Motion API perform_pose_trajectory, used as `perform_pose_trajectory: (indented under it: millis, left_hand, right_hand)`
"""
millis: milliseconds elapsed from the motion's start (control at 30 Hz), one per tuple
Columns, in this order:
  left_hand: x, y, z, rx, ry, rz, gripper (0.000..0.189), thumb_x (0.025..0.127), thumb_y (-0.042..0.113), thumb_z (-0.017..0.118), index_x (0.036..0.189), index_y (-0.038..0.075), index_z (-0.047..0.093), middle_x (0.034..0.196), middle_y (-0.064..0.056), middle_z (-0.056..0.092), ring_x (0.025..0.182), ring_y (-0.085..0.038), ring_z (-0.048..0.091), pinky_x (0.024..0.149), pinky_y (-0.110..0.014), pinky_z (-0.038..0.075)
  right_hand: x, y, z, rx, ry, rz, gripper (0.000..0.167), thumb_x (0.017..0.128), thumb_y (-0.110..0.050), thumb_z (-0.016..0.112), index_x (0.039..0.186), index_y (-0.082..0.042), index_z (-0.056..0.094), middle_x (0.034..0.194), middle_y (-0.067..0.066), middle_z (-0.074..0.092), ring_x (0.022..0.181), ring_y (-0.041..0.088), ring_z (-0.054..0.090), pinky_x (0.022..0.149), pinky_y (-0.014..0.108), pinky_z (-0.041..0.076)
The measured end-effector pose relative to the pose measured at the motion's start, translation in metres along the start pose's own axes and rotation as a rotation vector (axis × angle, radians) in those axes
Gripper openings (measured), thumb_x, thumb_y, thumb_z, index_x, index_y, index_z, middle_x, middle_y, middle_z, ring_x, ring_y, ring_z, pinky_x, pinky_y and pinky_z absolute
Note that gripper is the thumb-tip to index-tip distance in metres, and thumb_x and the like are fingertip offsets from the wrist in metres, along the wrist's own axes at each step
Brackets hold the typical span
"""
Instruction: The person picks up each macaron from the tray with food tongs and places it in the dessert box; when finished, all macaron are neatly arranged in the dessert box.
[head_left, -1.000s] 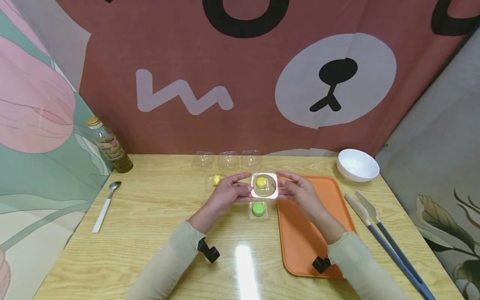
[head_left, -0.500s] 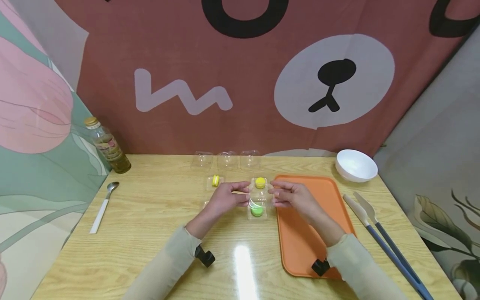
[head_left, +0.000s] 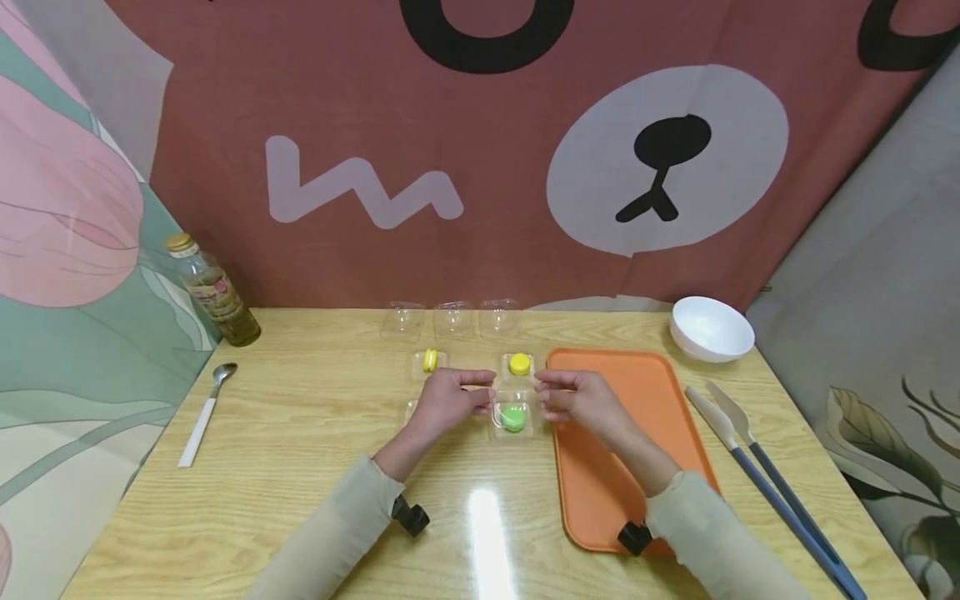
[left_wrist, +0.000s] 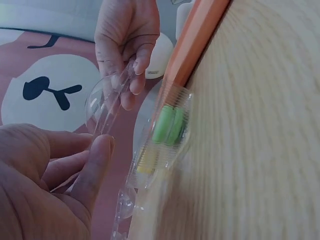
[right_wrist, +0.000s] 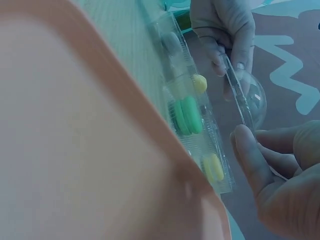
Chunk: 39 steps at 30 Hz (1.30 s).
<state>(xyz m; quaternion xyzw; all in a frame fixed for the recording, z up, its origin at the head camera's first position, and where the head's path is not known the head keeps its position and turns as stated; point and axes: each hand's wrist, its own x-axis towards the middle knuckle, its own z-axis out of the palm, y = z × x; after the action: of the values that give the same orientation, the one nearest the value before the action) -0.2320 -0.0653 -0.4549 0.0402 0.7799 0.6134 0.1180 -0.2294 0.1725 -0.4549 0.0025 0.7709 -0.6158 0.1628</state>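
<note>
Between them, both hands hold a clear plastic domed lid (right_wrist: 254,97) by opposite edges. My left hand (head_left: 450,400) pinches one side with thumb and fingers, and my right hand (head_left: 588,404) pinches the other. Close over a green macaron (head_left: 513,418) in its clear square base, the lid overlaps it in the head view. Both wrist views show the lid apart from the base, dome facing away from the table. Just behind the green one sits a yellow macaron (head_left: 519,363) in a similar base. Another yellow macaron (head_left: 430,360), on edge, lies beyond my left hand.
Three clear domed pieces (head_left: 453,318) line the table's back edge. An orange tray (head_left: 607,492) lies under my right forearm, with a white bowl (head_left: 711,330) and long blue-handled tongs (head_left: 780,483) to its right. At far left are a bottle (head_left: 217,292) and a spoon (head_left: 202,425).
The lid has come from over the rear yellow macaron toward me, to over the green one, and has tilted on the way. Both hands moved with it, keeping their pinch.
</note>
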Motion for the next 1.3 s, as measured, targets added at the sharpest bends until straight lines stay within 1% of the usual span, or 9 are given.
perform_pose_trajectory:
  millis: [133,233,433,600,800,933,1067,1200,1300]
  left_hand:
    - [-0.003,-0.001,-0.001,0.156,-0.025,0.066,0.04,0.09,0.009,0.073,0.129,0.004,0.069,0.102,-0.013,0.078,0.078,-0.014,0.074,0.066,-0.029,0.061]
    - [-0.006,-0.001,-0.002,0.235,-0.067,0.112,0.052,0.09,0.016,0.076,0.139,0.007,0.062,0.119,-0.012,0.074,0.093,-0.016,0.072,0.069,-0.025,0.058]
    - [-0.01,0.0,0.002,0.265,-0.165,0.124,0.081,0.085,0.021,0.084,0.154,0.008,0.043,0.154,-0.012,0.047,0.116,-0.024,0.067,0.091,-0.03,0.06]
    - [-0.01,0.001,0.005,0.379,-0.162,0.185,0.09,0.082,0.019,0.086,0.156,0.005,0.037,0.154,-0.015,0.043,0.116,-0.024,0.065,0.096,-0.032,0.058]
    - [-0.011,0.001,0.001,0.636,-0.142,0.301,0.088,0.082,0.038,0.085,0.154,0.008,0.044,0.149,-0.01,0.051,0.118,-0.022,0.065,0.098,-0.038,0.057]
    - [-0.012,0.002,-0.002,0.752,-0.12,0.365,0.084,0.082,0.049,0.082,0.151,0.013,0.05,0.146,-0.006,0.055,0.123,-0.024,0.062,0.102,-0.042,0.055]
    - [-0.012,0.003,-0.005,0.793,-0.106,0.377,0.083,0.082,0.053,0.08,0.15,0.014,0.051,0.146,-0.006,0.055,0.127,-0.026,0.06,0.104,-0.044,0.054]
    - [-0.012,0.004,-0.005,0.809,-0.106,0.381,0.084,0.082,0.052,0.08,0.151,0.015,0.051,0.146,-0.005,0.056,0.126,-0.025,0.061,0.103,-0.043,0.054]
    - [-0.012,0.003,-0.004,0.826,-0.11,0.392,0.083,0.082,0.051,0.081,0.15,0.014,0.051,0.146,-0.005,0.055,0.124,-0.025,0.062,0.102,-0.042,0.055]
  right_hand:
    - [0.001,0.001,0.002,-0.017,0.011,0.001,0.042,0.098,-0.001,0.061,0.139,0.002,0.059,0.129,0.023,0.066,0.096,0.018,0.073,0.076,0.027,0.063]
    - [0.001,0.0,0.003,-0.023,0.012,0.006,0.042,0.098,-0.002,0.061,0.14,0.002,0.058,0.132,0.023,0.065,0.101,0.022,0.074,0.078,0.027,0.063]
    - [-0.003,-0.004,0.004,-0.029,-0.014,-0.006,0.044,0.099,-0.002,0.06,0.142,0.004,0.055,0.142,0.024,0.059,0.111,0.031,0.071,0.086,0.031,0.062]
    - [-0.003,-0.006,0.002,-0.037,-0.029,-0.023,0.044,0.099,-0.002,0.06,0.142,0.004,0.055,0.143,0.023,0.058,0.111,0.029,0.071,0.089,0.034,0.061]
    - [-0.004,-0.006,-0.004,-0.098,-0.075,-0.069,0.044,0.099,-0.007,0.062,0.142,0.003,0.056,0.14,0.023,0.061,0.108,0.024,0.073,0.089,0.036,0.062]
    - [-0.007,-0.009,-0.01,-0.254,-0.135,-0.187,0.051,0.099,-0.018,0.067,0.145,-0.001,0.054,0.147,0.018,0.057,0.116,0.029,0.069,0.092,0.039,0.061]
    - [-0.012,-0.012,-0.014,-0.532,-0.168,-0.338,0.068,0.092,-0.029,0.076,0.152,-0.009,0.048,0.154,0.015,0.05,0.129,0.035,0.061,0.102,0.051,0.055]
    - [-0.014,-0.012,-0.014,-0.81,-0.157,-0.467,0.081,0.086,-0.037,0.081,0.154,-0.011,0.044,0.156,0.015,0.048,0.137,0.037,0.053,0.111,0.057,0.046]
    - [-0.014,-0.01,-0.012,-0.926,-0.13,-0.536,0.08,0.085,-0.037,0.083,0.151,-0.009,0.048,0.153,0.015,0.052,0.14,0.036,0.05,0.113,0.056,0.044]
